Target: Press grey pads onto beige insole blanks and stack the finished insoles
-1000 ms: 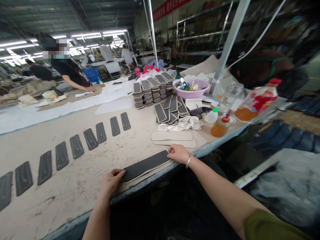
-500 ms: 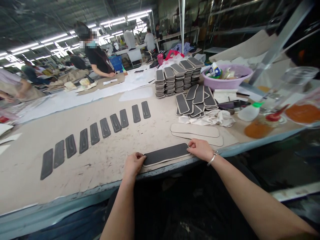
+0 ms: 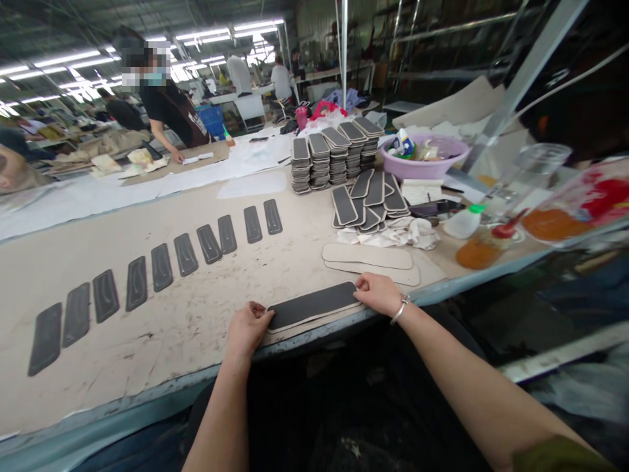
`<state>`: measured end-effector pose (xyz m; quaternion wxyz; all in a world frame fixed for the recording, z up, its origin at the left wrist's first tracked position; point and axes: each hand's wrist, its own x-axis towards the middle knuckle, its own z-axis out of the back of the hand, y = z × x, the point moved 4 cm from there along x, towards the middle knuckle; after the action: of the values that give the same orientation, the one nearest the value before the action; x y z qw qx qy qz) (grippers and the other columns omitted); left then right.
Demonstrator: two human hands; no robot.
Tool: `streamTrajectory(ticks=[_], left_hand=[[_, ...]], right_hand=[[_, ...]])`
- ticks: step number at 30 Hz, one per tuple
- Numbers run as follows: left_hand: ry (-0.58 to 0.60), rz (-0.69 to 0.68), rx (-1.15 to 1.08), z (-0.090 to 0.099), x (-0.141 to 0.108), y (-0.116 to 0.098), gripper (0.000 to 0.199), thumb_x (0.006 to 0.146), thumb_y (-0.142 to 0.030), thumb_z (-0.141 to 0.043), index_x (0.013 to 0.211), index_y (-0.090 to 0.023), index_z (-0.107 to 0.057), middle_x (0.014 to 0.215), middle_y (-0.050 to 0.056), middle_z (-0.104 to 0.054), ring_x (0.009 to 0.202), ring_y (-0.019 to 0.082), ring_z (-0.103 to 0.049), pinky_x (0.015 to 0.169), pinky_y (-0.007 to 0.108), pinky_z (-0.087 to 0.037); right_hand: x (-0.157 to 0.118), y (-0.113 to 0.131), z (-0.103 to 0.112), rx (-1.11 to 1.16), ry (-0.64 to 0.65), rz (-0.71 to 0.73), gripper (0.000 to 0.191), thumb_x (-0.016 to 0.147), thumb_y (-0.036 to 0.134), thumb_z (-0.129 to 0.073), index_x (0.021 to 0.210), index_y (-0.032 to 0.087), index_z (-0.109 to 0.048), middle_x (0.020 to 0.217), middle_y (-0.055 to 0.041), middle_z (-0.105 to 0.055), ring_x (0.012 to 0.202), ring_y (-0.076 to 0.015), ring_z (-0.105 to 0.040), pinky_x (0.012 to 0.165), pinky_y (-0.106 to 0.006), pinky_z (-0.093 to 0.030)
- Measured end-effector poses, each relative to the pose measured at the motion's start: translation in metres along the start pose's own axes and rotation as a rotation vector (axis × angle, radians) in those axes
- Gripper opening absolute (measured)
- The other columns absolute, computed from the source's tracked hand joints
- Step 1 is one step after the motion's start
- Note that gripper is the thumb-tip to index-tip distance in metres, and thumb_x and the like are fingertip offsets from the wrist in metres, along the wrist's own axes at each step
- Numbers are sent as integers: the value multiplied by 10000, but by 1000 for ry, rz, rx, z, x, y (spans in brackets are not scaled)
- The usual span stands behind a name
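Observation:
A long dark grey panel with rounded corners (image 3: pixel 314 305) lies at the table's near edge, with a pale border showing around it. My left hand (image 3: pixel 249 324) pinches its left end between thumb and fingers. At the opposite end, my right hand (image 3: pixel 378 293), with a bracelet at the wrist, grips the corner. Just beyond the right hand are two beige strips (image 3: pixel 368 255), one partly over the other. Off to the left runs a slanting row of several glossy dark panels (image 3: pixel 162 267), laid apart on the table.
Stacks of grey panels with pale edges (image 3: pixel 319 164) stand at the back, with a loose pile (image 3: pixel 371 200) before them. A purple basin (image 3: pixel 425 167), a white bottle with a green cap (image 3: pixel 464 223) and a jar of amber liquid (image 3: pixel 484 249) are rightward. A co-worker (image 3: pixel 171 111) stands across the table.
The view has turned slightly to the right, so everything sits further left. Both hands keep hold of the same panel's ends. The co-worker's arm across the table has shifted.

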<state>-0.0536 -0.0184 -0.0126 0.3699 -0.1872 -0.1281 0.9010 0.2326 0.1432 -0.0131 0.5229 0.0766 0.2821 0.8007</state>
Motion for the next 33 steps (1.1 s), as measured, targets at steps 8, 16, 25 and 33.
streamTrajectory(ticks=[8,16,25,33], left_hand=[[10,-6,8,3,-3,1,318,690,-468,-564,845,-192,-527,701,16,-616,663,165,-575,565,254,-357],[26,-64,-1,2,-6,1,276,726,-404,-547,902,-191,-534,665,3,-594,658,155,-566,575,249,-352],[60,-136,-7,-4,-4,6,273,749,-365,-495,969,-204,-508,668,-9,-584,642,148,-553,566,247,-346],[83,-164,-20,-10,1,10,258,766,-344,-470,983,-204,-492,659,-16,-580,619,143,-557,550,245,-347]], right_hand=[[0,0,-1,-7,9,6,170,651,262,-586,810,203,-596,646,47,-633,635,-119,-567,603,-221,-359],[-2,3,2,-15,19,11,161,662,259,-571,811,202,-591,644,39,-634,640,-130,-572,600,-230,-357],[-2,1,0,-4,-10,50,171,661,256,-562,823,205,-580,646,46,-625,628,-121,-558,584,-221,-347],[-2,1,-1,-17,-9,55,179,668,242,-565,842,200,-582,650,44,-627,631,-118,-565,587,-214,-354]])
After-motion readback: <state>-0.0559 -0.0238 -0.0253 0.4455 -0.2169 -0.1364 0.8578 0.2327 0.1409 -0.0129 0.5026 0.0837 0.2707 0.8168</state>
